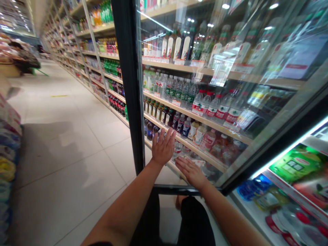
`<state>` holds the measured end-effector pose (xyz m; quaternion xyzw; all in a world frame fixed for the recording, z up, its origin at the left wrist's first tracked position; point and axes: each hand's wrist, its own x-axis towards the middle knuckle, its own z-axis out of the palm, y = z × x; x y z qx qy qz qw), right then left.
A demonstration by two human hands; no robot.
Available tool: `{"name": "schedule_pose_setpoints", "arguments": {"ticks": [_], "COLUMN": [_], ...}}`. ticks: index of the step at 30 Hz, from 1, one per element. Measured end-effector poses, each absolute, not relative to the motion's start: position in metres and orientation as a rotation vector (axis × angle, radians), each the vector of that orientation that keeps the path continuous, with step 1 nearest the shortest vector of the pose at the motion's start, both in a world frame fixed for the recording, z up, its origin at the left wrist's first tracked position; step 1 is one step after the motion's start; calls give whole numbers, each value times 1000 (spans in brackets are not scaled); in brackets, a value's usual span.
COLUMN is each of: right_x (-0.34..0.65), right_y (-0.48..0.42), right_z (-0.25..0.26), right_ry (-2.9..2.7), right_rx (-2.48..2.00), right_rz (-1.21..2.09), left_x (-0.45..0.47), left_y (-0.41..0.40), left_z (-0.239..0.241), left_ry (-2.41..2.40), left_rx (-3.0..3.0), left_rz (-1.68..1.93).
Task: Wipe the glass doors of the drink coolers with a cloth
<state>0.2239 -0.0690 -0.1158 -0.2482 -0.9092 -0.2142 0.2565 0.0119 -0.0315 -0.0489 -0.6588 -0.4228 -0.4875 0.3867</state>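
Supermarket aisle, tiled floor [64,153], drink shelves [109,70] alongside. Cooler door [220,102] found swung open; left hand [163,147] and right hand [191,172] pressed flat on lower pane, fingers spread, nothing gripped. Door-pushing step judged underway; even palm pressure required next.

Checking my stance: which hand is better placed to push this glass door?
Probably the left hand: flat on the glass door, higher, nearer its upright frame; the right hand sits low by the bottom rail.
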Motion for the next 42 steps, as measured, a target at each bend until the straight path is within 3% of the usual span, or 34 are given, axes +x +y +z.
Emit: {"name": "schedule_pose_setpoints", "arguments": {"ticks": [31, 42], "right_x": [218, 215], "right_y": [-72, -67], "right_z": [-103, -72], "right_ry": [-2197, -2026], "right_rx": [-758, -800], "right_rz": [-649, -650], "left_x": [13, 13], "left_y": [-35, -33], "left_z": [-42, -45], "left_ry": [-995, -1008], "left_rx": [-1613, -1627], "left_rz": [-1243, -1240]}}
